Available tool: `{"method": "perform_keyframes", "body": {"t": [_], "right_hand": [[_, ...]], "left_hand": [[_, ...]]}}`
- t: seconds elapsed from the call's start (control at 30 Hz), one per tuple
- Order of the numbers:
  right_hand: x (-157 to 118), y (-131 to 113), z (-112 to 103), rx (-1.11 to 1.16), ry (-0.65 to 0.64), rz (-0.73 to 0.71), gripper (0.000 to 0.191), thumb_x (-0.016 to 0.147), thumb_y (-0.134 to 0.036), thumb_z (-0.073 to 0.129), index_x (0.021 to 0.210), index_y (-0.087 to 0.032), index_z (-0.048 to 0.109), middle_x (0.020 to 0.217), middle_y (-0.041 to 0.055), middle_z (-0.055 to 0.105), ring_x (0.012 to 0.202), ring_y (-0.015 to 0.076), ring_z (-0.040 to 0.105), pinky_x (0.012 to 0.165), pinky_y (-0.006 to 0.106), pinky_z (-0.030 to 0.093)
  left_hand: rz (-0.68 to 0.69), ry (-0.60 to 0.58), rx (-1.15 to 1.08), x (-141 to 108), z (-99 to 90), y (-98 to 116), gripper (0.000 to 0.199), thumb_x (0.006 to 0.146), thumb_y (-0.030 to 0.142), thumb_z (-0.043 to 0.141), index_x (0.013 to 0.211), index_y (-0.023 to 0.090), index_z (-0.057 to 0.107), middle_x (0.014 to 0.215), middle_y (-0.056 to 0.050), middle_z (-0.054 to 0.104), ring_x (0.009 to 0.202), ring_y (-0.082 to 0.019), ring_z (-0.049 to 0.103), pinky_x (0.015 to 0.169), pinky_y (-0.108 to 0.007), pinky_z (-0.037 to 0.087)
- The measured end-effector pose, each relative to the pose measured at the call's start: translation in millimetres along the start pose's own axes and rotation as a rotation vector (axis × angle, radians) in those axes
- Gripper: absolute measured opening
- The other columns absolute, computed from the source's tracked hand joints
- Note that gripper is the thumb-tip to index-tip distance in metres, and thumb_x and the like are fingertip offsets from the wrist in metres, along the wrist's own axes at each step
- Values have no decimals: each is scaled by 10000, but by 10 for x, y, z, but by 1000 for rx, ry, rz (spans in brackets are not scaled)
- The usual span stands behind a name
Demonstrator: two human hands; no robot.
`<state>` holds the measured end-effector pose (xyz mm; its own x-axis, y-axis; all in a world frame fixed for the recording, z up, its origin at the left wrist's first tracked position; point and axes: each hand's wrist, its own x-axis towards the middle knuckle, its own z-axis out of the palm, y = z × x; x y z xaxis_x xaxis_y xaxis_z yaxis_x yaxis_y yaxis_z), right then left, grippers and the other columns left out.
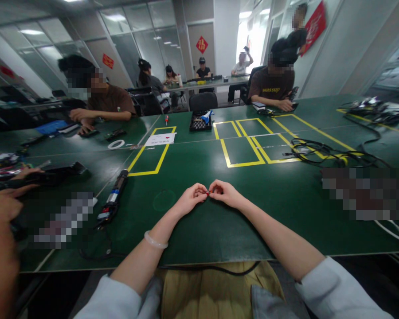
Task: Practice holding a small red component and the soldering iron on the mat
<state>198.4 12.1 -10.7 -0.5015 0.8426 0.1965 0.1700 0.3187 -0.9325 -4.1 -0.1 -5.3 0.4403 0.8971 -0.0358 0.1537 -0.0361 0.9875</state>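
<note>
My left hand (pixel 193 196) and my right hand (pixel 224 193) meet fingertip to fingertip just above the green table (pixel 193 239), near the middle of the view. Between them is a small red object (pixel 208 193), pinched from both sides; most of it is hidden by the fingers. A pale bracelet (pixel 155 240) circles my left wrist. Left of my hands lies a dark cylindrical device (pixel 113 197) with blue and silver bands.
Yellow tape rectangles (pixel 246 165) mark the table ahead. A white paper (pixel 160 139) and a black tray (pixel 200 122) lie farther back. Black cables (pixel 314 150) are coiled at right. Another person's hand (pixel 6 199) is at far left; people sit across the table.
</note>
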Motion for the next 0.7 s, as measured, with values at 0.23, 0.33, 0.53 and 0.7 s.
{"method": "perform_keyframes", "body": {"t": [0.23,0.33,0.53,0.7], "right_hand": [[10,3,8,2,29,28,226,746,-288,677,906,-145,604,708,-12,600,582,89,496,554,212,396],[7,-1,5,-31,28,34,192,753,-276,664,882,-139,625,686,-11,596,573,91,488,546,214,388],[-3,4,-12,-49,11,48,189,763,-266,656,902,-140,625,669,-16,581,574,93,492,549,212,393],[-10,-12,-15,-46,3,50,194,768,-274,660,901,-137,626,687,-9,582,587,96,488,558,215,395]], "left_hand": [[11,-5,29,-3,-1,4,299,760,340,671,955,157,539,867,-14,585,714,-91,555,694,-247,453],[3,-10,41,-4,-14,17,292,757,330,670,955,157,543,870,-13,587,734,-98,564,706,-254,458],[-63,12,174,-111,-189,184,416,787,401,618,1118,162,541,1042,-87,625,912,-168,614,826,-334,480],[-36,243,589,-497,-740,328,487,831,482,514,1217,187,532,1153,-93,619,1049,-207,591,955,-382,438]]}}
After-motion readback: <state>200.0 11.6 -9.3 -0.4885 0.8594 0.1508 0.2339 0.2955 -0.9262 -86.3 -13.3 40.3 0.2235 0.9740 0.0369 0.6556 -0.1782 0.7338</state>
